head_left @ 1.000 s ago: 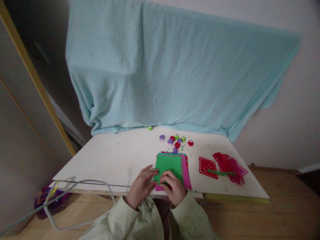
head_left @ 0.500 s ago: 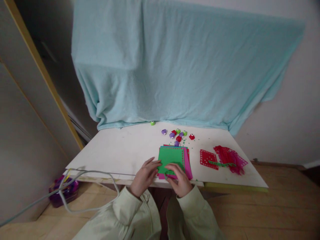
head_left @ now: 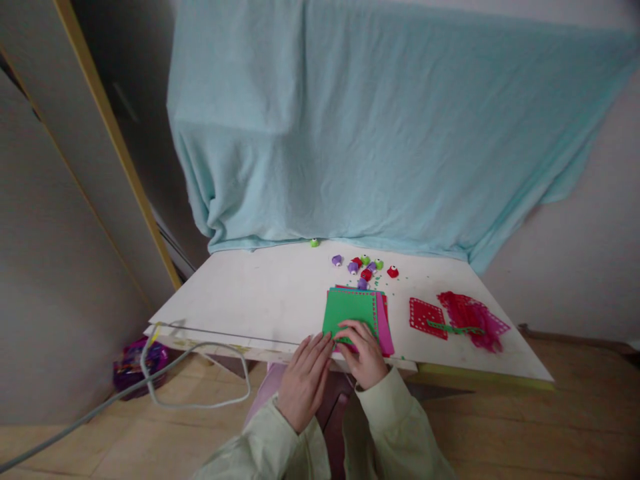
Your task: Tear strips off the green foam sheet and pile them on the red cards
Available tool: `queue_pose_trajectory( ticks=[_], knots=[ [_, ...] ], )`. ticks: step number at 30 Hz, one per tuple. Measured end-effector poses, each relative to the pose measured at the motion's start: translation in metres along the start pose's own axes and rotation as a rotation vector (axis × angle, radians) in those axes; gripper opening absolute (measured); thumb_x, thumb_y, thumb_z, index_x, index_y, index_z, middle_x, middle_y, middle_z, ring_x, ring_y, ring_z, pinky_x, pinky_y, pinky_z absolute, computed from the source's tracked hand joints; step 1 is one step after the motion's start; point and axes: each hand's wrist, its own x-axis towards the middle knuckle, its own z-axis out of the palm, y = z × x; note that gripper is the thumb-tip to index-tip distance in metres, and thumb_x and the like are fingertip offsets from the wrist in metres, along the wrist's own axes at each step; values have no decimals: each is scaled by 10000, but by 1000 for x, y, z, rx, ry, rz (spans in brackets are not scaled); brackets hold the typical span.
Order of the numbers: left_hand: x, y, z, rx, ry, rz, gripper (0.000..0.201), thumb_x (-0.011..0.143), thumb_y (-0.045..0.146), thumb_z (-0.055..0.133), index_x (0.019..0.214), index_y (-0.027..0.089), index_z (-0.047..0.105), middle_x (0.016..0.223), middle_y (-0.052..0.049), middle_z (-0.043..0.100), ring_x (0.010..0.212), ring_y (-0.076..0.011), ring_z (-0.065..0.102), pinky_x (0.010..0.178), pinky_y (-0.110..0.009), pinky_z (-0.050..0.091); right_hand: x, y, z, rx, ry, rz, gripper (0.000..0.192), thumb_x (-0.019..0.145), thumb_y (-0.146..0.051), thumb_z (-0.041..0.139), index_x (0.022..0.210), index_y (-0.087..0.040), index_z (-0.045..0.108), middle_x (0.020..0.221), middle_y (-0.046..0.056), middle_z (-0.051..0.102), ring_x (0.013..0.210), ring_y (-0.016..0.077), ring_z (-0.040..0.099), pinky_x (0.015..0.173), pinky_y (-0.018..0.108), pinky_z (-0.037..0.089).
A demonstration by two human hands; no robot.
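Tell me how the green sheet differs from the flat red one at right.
The green sheet looks larger, the red sheet smaller. Green tops a stack; red lies apart from it. Green's visible middle is plain; red's has scattered holes. Both have holes along edges.

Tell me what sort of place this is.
Probably a room in a home with a makeshift workspace: a white tabletop bearing a stack of coloured sheets, a light-blue cloth hanging behind it, and a plank-patterned floor.
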Motion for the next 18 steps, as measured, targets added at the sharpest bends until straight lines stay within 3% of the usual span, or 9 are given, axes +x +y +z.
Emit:
queue_pose_trajectory(
  ticks=[8, 14, 18],
  knots=[
    [0, -3, 26, -29, 162, -64, 489, 874, 82, 370, 1342, 210, 429, 1380, -69, 466, 1309, -214, 379, 1093, -451, 294, -2, 1, -1, 49, 30, -1, 167, 861, -120, 489, 892, -231, 609, 1100, 68, 564, 1052, 219, 522, 925, 400, 430],
    [4, -1, 26, -59, 174, -100, 435, 879, 99, 392, 1294, 208, 466, 1336, -67, 507, 1280, -208, 410, 1094, -444, 276, -13, 15, -15, 118, -31, 12, 156, 860, -138, 497, 857, -216, 632, 1206, 82, 519, 1094, 213, 522, 950, 393, 435],
    [3, 1, 26, -34, 169, -90, 453, 880, 112, 397, 1318, 215, 448, 1345, -73, 497, 1275, -220, 412, 1087, -457, 271, -15, 17, -22, 117, -63, -9, 263, 856, -151, 494, 1077, -237, 609, 1243, 85, 516, 1165, 220, 488, 1006, 407, 405]
  ],
)
